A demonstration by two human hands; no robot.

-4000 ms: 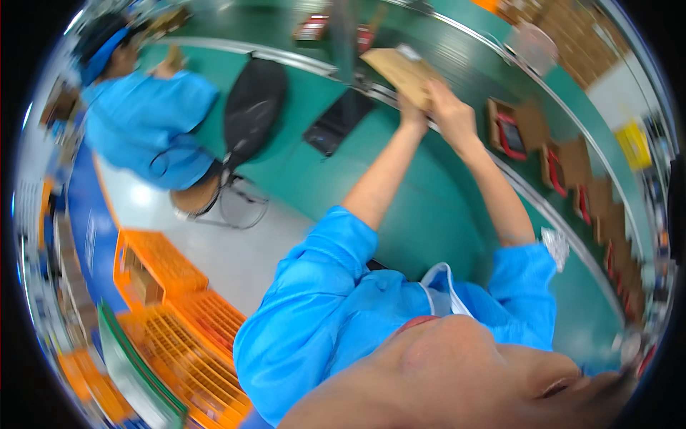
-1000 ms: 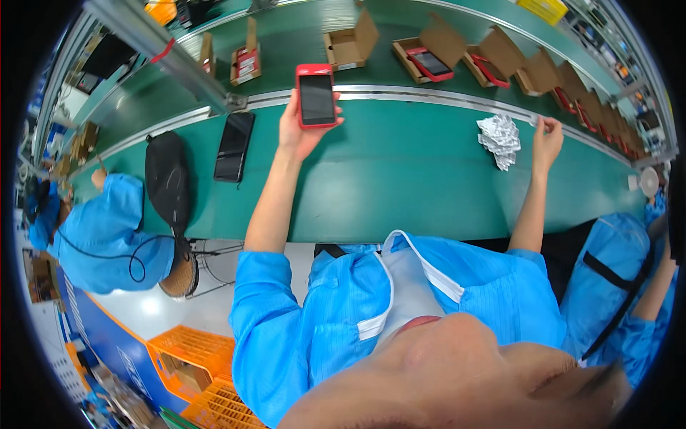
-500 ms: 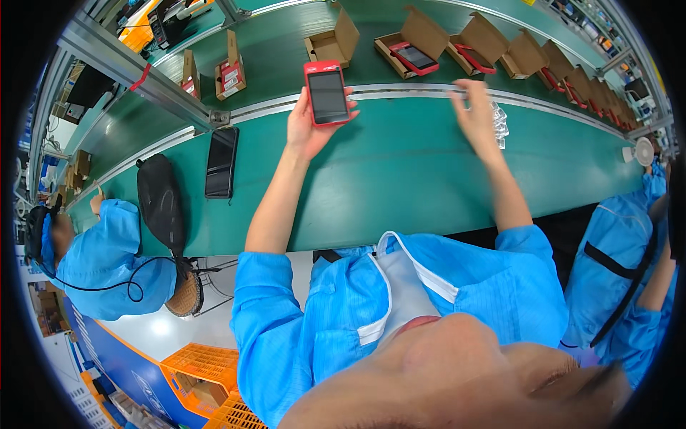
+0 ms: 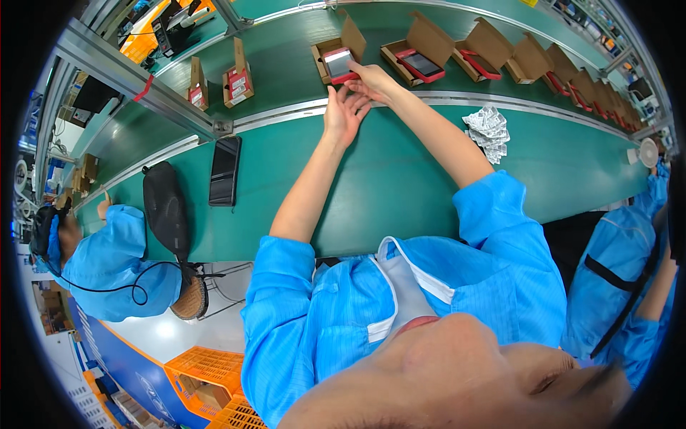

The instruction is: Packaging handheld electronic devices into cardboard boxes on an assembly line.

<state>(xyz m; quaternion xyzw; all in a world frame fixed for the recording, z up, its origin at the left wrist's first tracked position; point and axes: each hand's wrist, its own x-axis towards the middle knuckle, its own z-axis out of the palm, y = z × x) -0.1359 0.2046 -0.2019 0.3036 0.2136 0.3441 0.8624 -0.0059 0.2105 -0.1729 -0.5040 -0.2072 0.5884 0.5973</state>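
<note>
Now that the left hand [image 4: 344,119] no longer holds the red-cased touchscreen handheld [image 4: 339,62], it spreads, empty, just nearside of the flip-top cardboard box [image 4: 353,36]. That box is no longer empty: the handheld lies at least partly inside. At the box's near edge, the right hand [image 4: 377,83] touches the handheld's corner; whether pinching, I cannot tell.

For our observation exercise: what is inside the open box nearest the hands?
A red-framed device sits at the opening of the box; the box's floor beneath is covered.

A blue jacket [image 4: 493,279] — white-trimmed (its cloth finely lined), with elbow-length sleeves [image 4: 282,275] — covers a pale grey top [image 4: 409,282].
</note>
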